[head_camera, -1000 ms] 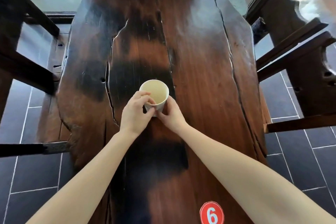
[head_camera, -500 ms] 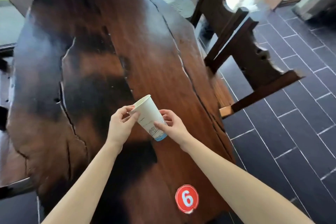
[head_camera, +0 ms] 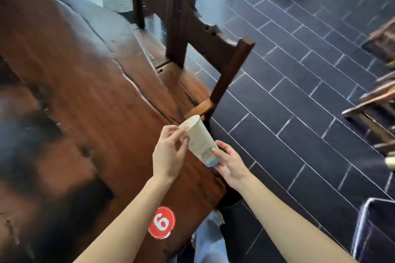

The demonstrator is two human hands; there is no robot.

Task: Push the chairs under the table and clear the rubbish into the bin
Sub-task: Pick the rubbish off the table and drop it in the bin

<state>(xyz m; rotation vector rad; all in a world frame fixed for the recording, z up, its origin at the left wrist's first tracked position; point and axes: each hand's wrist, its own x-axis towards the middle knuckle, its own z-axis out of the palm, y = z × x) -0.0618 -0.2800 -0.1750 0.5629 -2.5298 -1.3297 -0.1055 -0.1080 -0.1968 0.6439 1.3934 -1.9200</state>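
Note:
A white paper cup (head_camera: pixel 199 139) with a blue base is tilted in the air over the right edge of the dark wooden table (head_camera: pixel 85 83). My left hand (head_camera: pixel 170 152) pinches it near the rim. My right hand (head_camera: pixel 229 162) holds its base from below. A dark wooden chair (head_camera: pixel 192 34) stands at the table's right side, its seat tucked partly under the tabletop. At the lower right corner shows a metal-rimmed dark container (head_camera: pixel 376 230), possibly a bin.
A red round sticker marked 6 (head_camera: pixel 161 222) sits on the near table end. Dark tiled floor (head_camera: pixel 299 92) spreads to the right. More wooden furniture (head_camera: pixel 376 100) stands at the right edge. My legs in jeans (head_camera: pixel 209 239) are beside the table corner.
Both hands lifted the cup off the table and carried it right, past the table's edge. The view swung right, bringing the floor and the container at the lower right into sight.

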